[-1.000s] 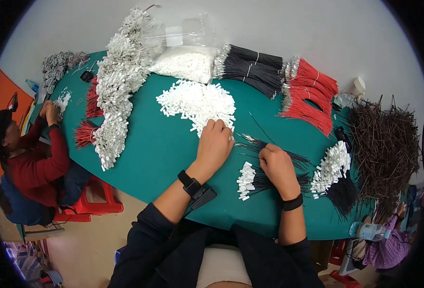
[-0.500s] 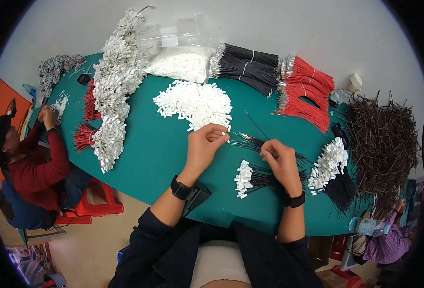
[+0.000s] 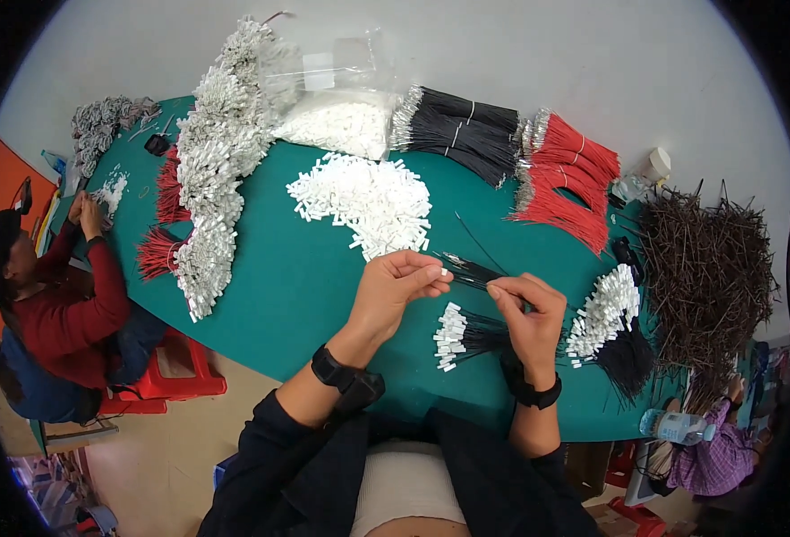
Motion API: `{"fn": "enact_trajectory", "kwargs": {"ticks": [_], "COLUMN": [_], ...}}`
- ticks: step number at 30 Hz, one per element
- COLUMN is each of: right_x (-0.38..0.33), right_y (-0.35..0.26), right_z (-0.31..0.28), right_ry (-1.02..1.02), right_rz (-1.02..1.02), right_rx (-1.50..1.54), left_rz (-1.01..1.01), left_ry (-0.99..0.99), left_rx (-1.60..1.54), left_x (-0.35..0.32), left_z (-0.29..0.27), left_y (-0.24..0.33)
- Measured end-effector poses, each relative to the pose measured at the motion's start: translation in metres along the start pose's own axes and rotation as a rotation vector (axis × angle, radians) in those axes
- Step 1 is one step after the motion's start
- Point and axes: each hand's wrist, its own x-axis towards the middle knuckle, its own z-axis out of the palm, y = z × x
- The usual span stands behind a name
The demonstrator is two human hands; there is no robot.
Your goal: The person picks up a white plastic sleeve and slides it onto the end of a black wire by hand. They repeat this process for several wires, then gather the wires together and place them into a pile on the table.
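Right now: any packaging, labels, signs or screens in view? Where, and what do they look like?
Clear plastic bag: far table edge, crumpled, see-through, with a pale label patch.
Bag of white connectors: just below it, clear, bulging, white contents.
Plastic water bottle: near right table corner, lying down, clear with pale blue label.
White jar: far right edge, small, round.
No signs or screens visible.

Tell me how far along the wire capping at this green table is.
Done: a small bundle of black wires with white caps lies between the hands, a bigger capped bundle to its right. In hand: the left hand pinches a small white piece, the right hand a thin black wire. Left: the loose white caps and uncapped black bundles.
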Motion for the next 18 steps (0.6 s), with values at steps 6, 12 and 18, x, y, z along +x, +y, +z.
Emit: {"fn": "enact_trajectory", "kwargs": {"ticks": [6,12,18], "right_x": [0.001,0.002,0.003], "right_y": [-0.013,-0.01,-0.003], "right_z": [0.001,0.0,0.0], "right_ry": [0.04,0.066,0.133], "right_rz": [0.011,-0.014,0.01], "right_rx": [0.051,0.029,0.026], "left_rz": [0.091,0.087,0.061], "left_ry": [-0.024,-0.024,-0.062], "left_rx": [0.05,0.009,-0.051], "left_x": [-0.008,-0.001,0.008], "left_z": [0.017,0.031,0.035], "left_y": [0.009,0.006,0.002]}}
